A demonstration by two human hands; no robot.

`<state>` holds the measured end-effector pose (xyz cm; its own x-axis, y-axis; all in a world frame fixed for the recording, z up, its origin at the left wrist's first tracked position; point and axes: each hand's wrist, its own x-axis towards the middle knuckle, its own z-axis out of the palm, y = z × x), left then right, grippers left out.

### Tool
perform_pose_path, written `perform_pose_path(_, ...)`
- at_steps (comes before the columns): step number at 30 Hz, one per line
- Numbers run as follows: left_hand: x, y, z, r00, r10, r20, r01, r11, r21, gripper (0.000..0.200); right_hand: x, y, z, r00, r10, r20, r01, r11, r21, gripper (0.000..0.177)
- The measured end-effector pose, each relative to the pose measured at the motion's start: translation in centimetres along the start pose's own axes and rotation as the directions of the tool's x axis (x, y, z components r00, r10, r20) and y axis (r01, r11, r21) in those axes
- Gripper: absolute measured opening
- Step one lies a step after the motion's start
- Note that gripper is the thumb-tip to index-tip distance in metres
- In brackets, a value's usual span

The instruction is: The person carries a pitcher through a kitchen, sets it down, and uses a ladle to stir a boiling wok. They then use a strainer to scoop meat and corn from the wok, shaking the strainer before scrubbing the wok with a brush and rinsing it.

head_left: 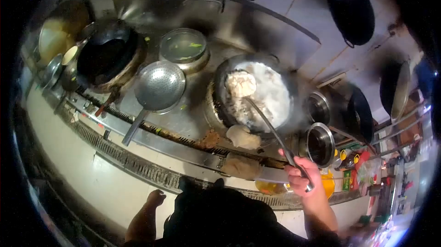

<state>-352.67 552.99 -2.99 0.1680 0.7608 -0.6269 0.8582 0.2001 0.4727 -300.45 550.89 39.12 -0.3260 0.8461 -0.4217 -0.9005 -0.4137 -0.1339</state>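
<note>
Stainless-steel cooking counter (193, 120) runs across a dim kitchen, with dark pans hanging on the far wall. At the left stands a round black wok (103, 58) on its burner. Nearer, by the counter's front edge, the bare left hand (157, 197) hangs low; its fingers look drawn together in a curl, and nothing shows in them. Above it on the counter lies a round, perforated grey metal strainer (161, 84) with a long handle pointing near and left. Just beyond is a round metal pot (188, 66) of cloudy water with green scraps.

Right of these sits a large dark wok (223, 107) of white, frothy liquid (275, 93). Over its left side is the bowl of a long-handled metal ladle (267, 121), heaped with pale food (241, 85); whether the bowl touches the liquid, I cannot tell. A crumpled beige cloth (244, 137) lies at the wok's near edge. Farther right, the bare right hand (303, 176) has its fingers clamped around the ladle's dark handle, beside a round steel pot (320, 146).

The step in hand seems to be scooping or turning the food; the next move calls for a firm wrist and a level bowl, lest the load slide off.
</note>
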Motion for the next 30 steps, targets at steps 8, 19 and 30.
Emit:
perform_pose_path(8,-1.3,2.1,-0.6,0.996,-0.081,0.037,0.083,0.996,-0.035,0.036,4.6,4.0,1.0,0.979,0.180,-0.097,-0.185,0.981,-0.051,0.045)
perform_pose_path(19,-3.8,-0.6,-0.1,0.973,-0.221,0.069,0.225,0.973,-0.057,0.037,8.5,7.2,-2.5,0.917,-0.238,-0.321,-0.399,-0.599,-0.695,0.061)
perform_pose_path(30,-1.6,-1.3,0.5,0.996,-0.061,0.072,0.057,0.997,0.054,0.036,-0.8,4.4,-5.0,0.882,-0.456,-0.123,-0.247,-0.223,-0.943,0.075)
